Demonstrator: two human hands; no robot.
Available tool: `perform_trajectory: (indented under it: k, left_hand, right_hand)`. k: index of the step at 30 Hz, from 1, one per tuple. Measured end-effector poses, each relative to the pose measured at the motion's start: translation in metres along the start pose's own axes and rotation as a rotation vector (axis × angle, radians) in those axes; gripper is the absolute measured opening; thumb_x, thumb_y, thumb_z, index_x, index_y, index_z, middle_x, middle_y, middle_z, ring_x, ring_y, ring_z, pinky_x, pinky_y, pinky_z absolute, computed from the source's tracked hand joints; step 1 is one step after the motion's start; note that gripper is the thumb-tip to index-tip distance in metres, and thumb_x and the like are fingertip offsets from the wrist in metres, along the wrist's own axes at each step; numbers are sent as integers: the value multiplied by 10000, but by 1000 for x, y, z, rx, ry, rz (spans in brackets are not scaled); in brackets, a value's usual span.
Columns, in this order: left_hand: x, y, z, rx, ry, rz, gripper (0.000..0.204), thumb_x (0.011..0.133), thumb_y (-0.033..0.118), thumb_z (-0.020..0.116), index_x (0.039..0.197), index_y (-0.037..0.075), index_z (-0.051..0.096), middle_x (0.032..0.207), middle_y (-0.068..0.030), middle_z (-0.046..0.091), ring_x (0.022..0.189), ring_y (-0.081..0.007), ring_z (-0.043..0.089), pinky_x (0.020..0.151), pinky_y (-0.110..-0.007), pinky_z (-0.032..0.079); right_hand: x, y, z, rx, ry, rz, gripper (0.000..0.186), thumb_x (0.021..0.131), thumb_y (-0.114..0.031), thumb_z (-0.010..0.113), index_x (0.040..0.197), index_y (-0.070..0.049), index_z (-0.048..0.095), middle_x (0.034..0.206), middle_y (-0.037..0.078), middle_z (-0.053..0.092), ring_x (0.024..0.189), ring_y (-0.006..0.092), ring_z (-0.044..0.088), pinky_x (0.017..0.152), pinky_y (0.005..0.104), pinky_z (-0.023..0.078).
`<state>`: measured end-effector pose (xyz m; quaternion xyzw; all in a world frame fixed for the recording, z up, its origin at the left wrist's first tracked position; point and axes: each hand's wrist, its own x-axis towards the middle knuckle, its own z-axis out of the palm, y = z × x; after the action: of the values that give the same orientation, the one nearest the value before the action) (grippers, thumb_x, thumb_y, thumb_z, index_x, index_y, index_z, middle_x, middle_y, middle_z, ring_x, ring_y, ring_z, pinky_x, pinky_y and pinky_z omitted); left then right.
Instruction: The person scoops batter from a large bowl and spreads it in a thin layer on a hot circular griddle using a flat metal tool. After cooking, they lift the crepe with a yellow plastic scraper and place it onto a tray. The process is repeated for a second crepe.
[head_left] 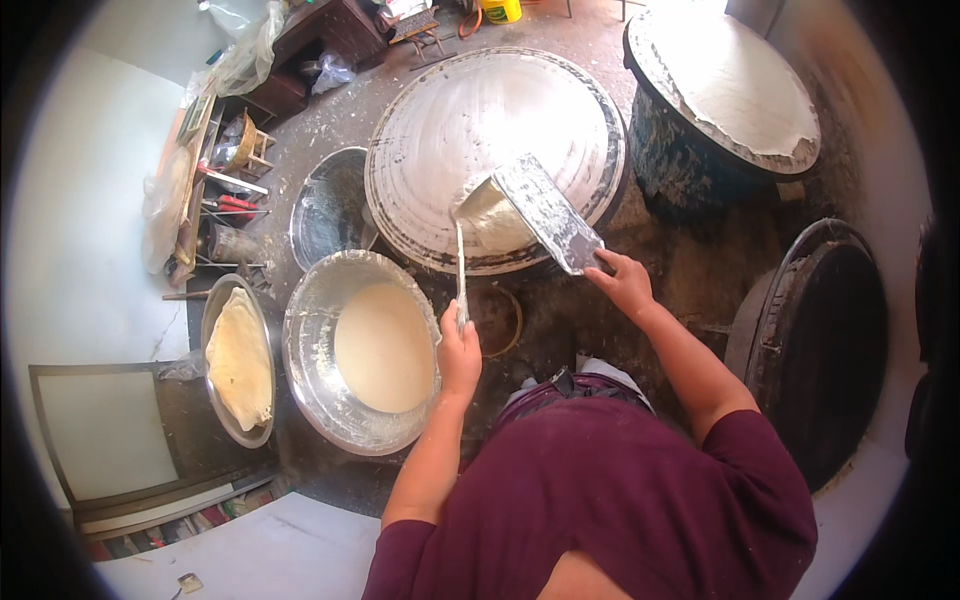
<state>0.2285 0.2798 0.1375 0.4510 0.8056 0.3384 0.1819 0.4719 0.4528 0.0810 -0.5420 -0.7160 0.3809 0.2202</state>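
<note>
My left hand (458, 350) is closed round the handle of a thin, batter-coated stick or spatula (460, 260), held upright over the near edge of a large round pale plate (430, 140). My right hand (623, 278) grips the lower end of a flat rectangular metal scraper (540, 210), tilted over that plate. A cream-coloured mass (492, 225) of batter or dough sits between the two tools. Below and left of my left hand stands a wide metal bowl (310, 390) holding pale liquid batter (380, 345).
A lidded dark drum (670, 150) stands at back right, a black round vessel (830, 350) at right. On the left are a metal basin (315, 220), a pan (260, 430) with a yellowish sheet and a cluttered shelf (205, 170). A yellow bucket (500, 10) stands at the back.
</note>
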Motion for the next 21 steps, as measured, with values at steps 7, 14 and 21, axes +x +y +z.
perform_trajectory:
  k: [7,14,21]
  left_hand:
    - [2,-6,7,-650,-107,-326,412,901,96,450,1290,57,321,835,-95,534,558,-143,514,466,-238,433]
    - [7,7,-10,-1158,-151,-544,354,937,178,381,1281,140,306,655,-27,434,380,-73,343,334,-209,304]
    - [-33,-83,-50,-1554,-34,-746,189,951,267,380,1130,217,417,633,-4,425,389,-66,356,362,-209,303]
  right_hand:
    - [-16,8,3,-348,-90,-79,707,685,-427,692,1283,-153,434,891,99,627,791,282,613,680,374,483]
    - [-21,3,3,-490,-89,191,806,656,-425,719,1314,-123,364,884,152,641,802,314,620,666,399,487]
    - [-58,26,42,145,-20,291,601,651,-359,727,1120,-27,552,971,193,632,922,301,613,783,361,459]
